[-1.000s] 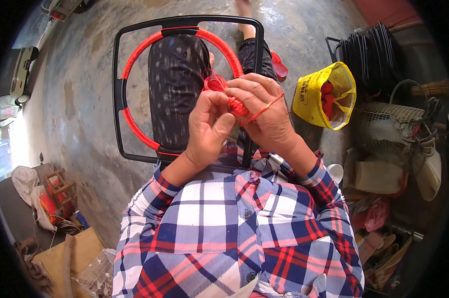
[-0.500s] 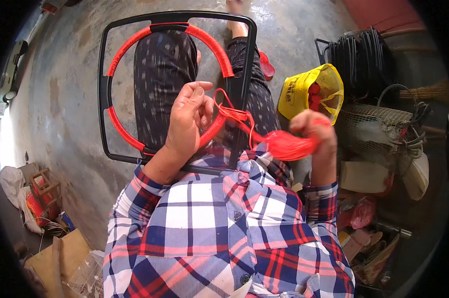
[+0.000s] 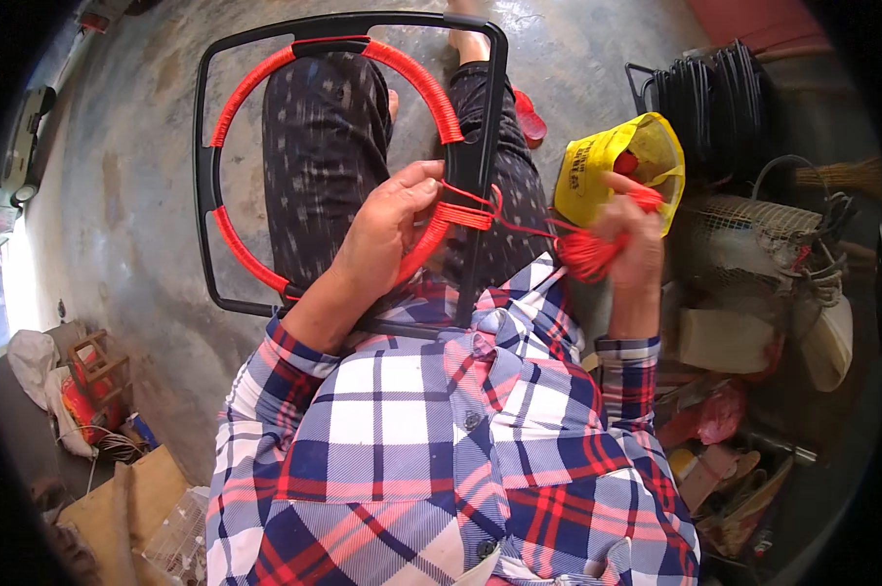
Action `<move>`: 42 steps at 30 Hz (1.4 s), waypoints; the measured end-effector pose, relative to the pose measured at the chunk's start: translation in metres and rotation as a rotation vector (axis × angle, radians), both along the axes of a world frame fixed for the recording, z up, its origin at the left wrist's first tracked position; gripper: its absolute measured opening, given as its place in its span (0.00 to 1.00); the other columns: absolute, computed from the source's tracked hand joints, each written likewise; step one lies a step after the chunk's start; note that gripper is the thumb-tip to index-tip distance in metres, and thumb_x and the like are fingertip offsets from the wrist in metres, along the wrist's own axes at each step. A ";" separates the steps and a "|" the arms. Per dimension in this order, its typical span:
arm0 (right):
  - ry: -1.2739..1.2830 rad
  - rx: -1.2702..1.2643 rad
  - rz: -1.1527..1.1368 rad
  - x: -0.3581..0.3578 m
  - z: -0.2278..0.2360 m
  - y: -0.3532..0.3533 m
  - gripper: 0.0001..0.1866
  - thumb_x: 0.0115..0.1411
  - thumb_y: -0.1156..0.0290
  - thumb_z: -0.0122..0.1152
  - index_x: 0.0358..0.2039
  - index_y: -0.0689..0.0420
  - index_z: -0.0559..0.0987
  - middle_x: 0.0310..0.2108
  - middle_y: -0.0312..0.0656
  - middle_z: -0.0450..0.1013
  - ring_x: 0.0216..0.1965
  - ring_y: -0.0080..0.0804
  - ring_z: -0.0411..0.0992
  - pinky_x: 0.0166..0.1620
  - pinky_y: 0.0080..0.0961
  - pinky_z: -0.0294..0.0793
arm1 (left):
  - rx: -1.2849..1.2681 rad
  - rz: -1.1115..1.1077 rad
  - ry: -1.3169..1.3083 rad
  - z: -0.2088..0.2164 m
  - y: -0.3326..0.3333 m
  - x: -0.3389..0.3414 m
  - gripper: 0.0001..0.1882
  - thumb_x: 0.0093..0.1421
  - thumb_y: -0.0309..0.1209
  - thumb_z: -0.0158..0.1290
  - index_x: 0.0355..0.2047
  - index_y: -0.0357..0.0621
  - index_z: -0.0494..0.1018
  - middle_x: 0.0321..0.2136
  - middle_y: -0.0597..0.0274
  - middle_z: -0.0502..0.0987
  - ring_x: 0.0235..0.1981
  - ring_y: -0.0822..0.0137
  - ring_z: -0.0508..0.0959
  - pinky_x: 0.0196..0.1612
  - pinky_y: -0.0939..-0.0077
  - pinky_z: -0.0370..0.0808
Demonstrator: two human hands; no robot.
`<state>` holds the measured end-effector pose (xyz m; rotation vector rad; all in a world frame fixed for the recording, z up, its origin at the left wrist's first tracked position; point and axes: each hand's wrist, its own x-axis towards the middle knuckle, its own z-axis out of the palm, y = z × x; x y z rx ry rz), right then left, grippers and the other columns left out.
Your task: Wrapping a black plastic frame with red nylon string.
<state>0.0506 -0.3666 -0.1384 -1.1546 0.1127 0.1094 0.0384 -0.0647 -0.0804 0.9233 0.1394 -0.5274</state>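
Observation:
A black square frame (image 3: 204,117) with an inner ring leans across my lap. Bright red cord (image 3: 416,83) is wound tightly round much of that ring, with short black stretches between. At the ring's right side my left hand (image 3: 387,223) pinches the cord between thumb and fingertips, beside loose turns (image 3: 463,216) that reach the frame's right bar. Out to the right, my right hand (image 3: 628,244), slightly blurred, is closed on a bundle of red cord (image 3: 589,256). A single strand runs slackly from the bundle back to the ring.
A yellow bag (image 3: 582,181) with red stuff inside stands right of my legs. Behind it are stacked black frames (image 3: 709,103) and a wire mesh basket (image 3: 743,230). A red shoe (image 3: 528,119) lies on the concrete floor. Boards and a wooden rack (image 3: 97,376) are at lower left.
My right hand has moved slightly up with the bundle, stretching the strand out. The large cord loop by my left hand has shrunk, and the left fingers have closed in on the cord.

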 end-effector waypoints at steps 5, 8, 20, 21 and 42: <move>0.172 -0.311 0.538 -0.005 0.014 0.074 0.13 0.53 0.72 0.64 0.40 0.58 0.76 0.22 0.30 0.70 0.23 0.16 0.67 0.27 0.14 0.65 | -0.014 0.006 0.066 -0.023 0.006 -0.002 0.15 0.62 0.28 0.41 0.48 0.34 0.66 0.30 0.54 0.77 0.23 0.67 0.77 0.26 0.77 0.76; 0.169 -0.249 0.312 -0.004 0.009 0.052 0.10 0.57 0.69 0.62 0.23 0.56 0.71 0.20 0.32 0.69 0.21 0.18 0.67 0.26 0.16 0.65 | -0.007 -0.011 0.074 -0.028 0.010 -0.003 0.13 0.62 0.28 0.41 0.45 0.35 0.66 0.28 0.53 0.76 0.22 0.67 0.77 0.24 0.77 0.75; 0.243 -0.073 0.109 -0.034 0.008 0.052 0.11 0.58 0.70 0.59 0.21 0.56 0.70 0.14 0.35 0.67 0.15 0.22 0.64 0.22 0.20 0.66 | 0.029 -0.030 0.167 -0.016 0.007 0.002 0.06 0.57 0.27 0.42 0.35 0.40 0.64 0.25 0.50 0.76 0.21 0.65 0.78 0.21 0.76 0.76; 0.241 -0.076 0.113 -0.035 0.007 0.052 0.11 0.58 0.70 0.59 0.21 0.56 0.70 0.14 0.35 0.67 0.15 0.22 0.64 0.22 0.20 0.66 | 0.041 0.003 0.187 -0.014 0.005 0.001 0.06 0.56 0.26 0.42 0.34 0.40 0.64 0.25 0.50 0.76 0.21 0.65 0.78 0.21 0.77 0.77; -0.600 -1.091 0.176 0.037 0.077 0.099 0.19 0.48 0.76 0.60 0.43 0.56 0.73 0.35 0.42 0.73 0.36 0.38 0.73 0.40 0.28 0.73 | 0.262 0.306 -0.228 -0.012 0.000 -0.009 0.26 0.64 0.43 0.40 0.57 0.42 0.59 0.48 0.60 0.69 0.42 0.70 0.71 0.43 0.76 0.70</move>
